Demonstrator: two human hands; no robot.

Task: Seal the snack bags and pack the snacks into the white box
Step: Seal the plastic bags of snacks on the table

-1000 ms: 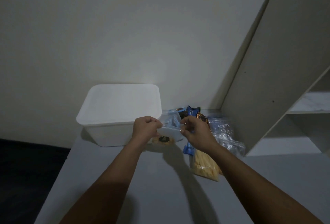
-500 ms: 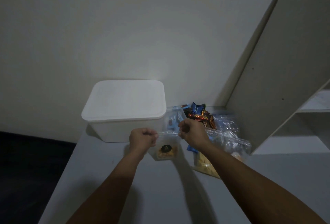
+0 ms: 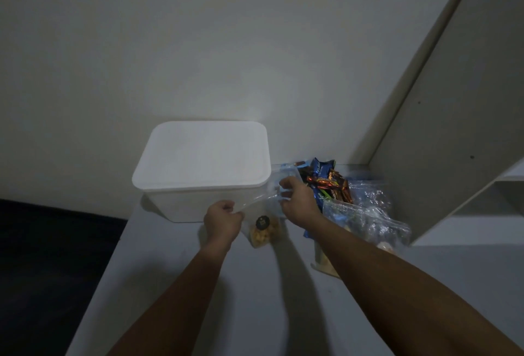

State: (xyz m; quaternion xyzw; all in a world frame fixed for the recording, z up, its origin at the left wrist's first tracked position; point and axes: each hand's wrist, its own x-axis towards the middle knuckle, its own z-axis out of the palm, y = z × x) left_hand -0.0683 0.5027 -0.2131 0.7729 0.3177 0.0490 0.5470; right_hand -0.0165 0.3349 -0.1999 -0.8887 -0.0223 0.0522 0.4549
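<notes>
A clear zip bag (image 3: pixel 262 231) with yellow snacks and a round black label hangs just above the grey table, in front of the white box (image 3: pixel 198 199). My left hand (image 3: pixel 222 221) pinches the bag's top left corner. My right hand (image 3: pixel 297 204) grips the top edge on the right, a bit higher, so the top edge slants. The white box stands against the wall with its lid (image 3: pixel 202 154) on.
A pile of wrapped candy bars (image 3: pixel 326 182) and several clear plastic bags (image 3: pixel 365 213) lie right of my hands. Another bag of pale snacks (image 3: pixel 326 263) shows under my right forearm. A tall shelf unit (image 3: pixel 453 128) stands on the right. The table's left edge drops to dark floor.
The bag has come lower and nearer, its top edge pulled taut. My right hand has slid right and up along the top while my left stays at the left corner.
</notes>
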